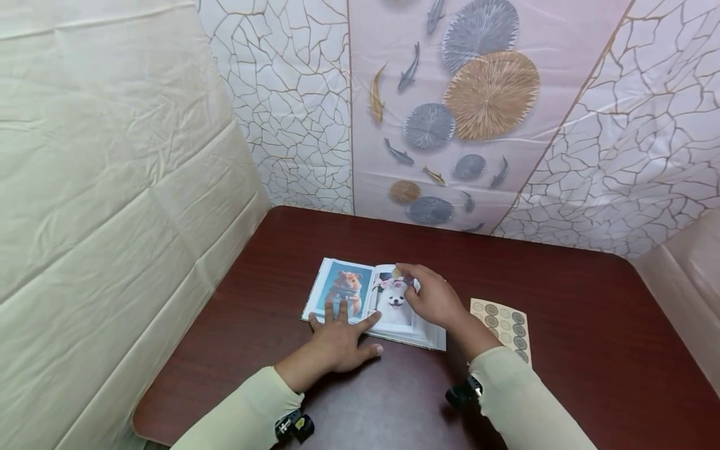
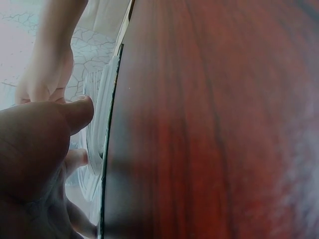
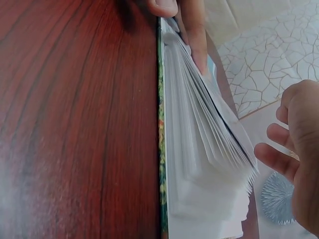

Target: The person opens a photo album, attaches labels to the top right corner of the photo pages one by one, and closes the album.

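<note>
A photo album (image 1: 367, 315) lies open on the table, a bear-like animal picture (image 1: 344, 289) on its left page and a white dog picture (image 1: 395, 308) on its right. My left hand (image 1: 337, 347) rests with spread fingers across the album's near edge and lower pages. Over the upper part of the dog picture, my right hand (image 1: 432, 297) pinches a small round gold sticker (image 1: 396, 273) at its fingertips. In the right wrist view the album's page stack (image 3: 199, 149) fans up beside the curled right fingers (image 3: 276, 158).
A sheet of round stickers (image 1: 506, 325), in gold and dark tones, lies right of the album, partly behind my right forearm. The dark red wooden table (image 1: 270, 269) meets a patterned wall covering (image 1: 304, 125) at the back and a cream cloth (image 1: 140, 187) at the left.
</note>
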`<control>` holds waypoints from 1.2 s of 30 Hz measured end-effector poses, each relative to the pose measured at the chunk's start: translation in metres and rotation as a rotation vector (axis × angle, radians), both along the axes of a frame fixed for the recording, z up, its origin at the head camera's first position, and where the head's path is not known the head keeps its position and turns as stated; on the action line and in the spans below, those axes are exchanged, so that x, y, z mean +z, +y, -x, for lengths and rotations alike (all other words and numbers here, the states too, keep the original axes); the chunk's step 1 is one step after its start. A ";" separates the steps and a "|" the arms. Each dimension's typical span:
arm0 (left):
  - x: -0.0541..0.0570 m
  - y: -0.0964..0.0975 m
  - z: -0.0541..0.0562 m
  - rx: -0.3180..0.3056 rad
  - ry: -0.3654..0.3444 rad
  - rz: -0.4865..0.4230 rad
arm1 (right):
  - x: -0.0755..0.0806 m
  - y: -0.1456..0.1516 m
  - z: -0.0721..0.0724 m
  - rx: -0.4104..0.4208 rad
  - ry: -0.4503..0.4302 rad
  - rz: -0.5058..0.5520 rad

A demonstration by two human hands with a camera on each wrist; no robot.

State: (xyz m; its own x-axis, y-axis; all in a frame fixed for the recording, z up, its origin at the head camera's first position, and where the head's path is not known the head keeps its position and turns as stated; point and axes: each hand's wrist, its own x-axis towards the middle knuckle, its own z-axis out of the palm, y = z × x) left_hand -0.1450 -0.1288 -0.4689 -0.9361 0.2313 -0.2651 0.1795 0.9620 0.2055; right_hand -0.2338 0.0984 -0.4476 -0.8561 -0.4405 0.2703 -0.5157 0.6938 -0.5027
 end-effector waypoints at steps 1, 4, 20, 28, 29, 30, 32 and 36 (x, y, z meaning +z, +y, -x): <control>0.000 0.000 0.000 0.000 0.001 0.000 | 0.000 -0.001 0.001 0.001 -0.011 0.009; -0.001 -0.001 0.000 -0.001 0.006 -0.003 | 0.001 -0.003 0.002 0.001 -0.040 0.026; -0.004 -0.001 0.001 -0.004 0.010 0.011 | -0.002 -0.019 0.008 0.021 -0.129 0.071; -0.004 -0.002 0.001 -0.006 0.007 0.013 | -0.002 -0.025 0.011 0.004 -0.146 0.008; -0.003 -0.002 0.001 -0.007 0.009 0.015 | -0.002 -0.026 0.011 0.003 -0.143 -0.005; -0.003 -0.001 0.001 -0.008 0.013 0.015 | -0.002 -0.027 0.012 0.002 -0.136 -0.021; -0.003 -0.001 0.001 -0.009 0.019 0.017 | -0.001 -0.029 0.013 0.007 -0.123 -0.047; -0.002 -0.001 0.000 -0.009 0.023 0.017 | -0.001 -0.033 0.016 0.012 -0.115 -0.070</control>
